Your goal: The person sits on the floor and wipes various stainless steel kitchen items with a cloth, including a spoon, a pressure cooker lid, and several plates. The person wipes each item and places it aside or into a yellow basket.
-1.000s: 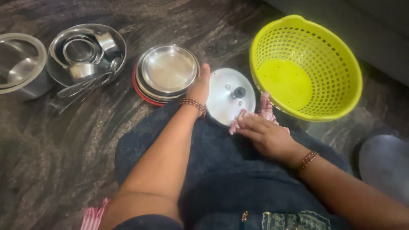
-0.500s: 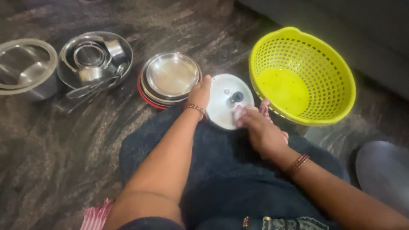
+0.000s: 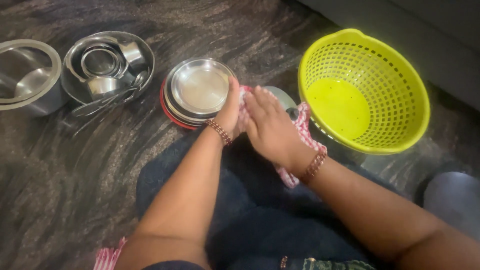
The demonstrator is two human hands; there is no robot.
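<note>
Left hand (image 3: 231,111): our fingers are closed on the edge of the steel lid (image 3: 280,96), beside the stacked plates (image 3: 199,90).
Right hand (image 3: 270,127): our flat fingers press the checked cloth (image 3: 306,131) on the lid.
Advice: we hold the lid steady and wipe toward the rim, left of the yellow basket (image 3: 365,90).

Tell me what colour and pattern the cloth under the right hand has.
Red and white check, on the cloth under the right hand; head view.

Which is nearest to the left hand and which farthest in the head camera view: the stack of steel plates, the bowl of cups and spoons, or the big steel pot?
From the left hand:
1. Stack of steel plates, touching its left side.
2. Bowl of cups and spoons, farther left.
3. Big steel pot, at the far left edge.
</note>
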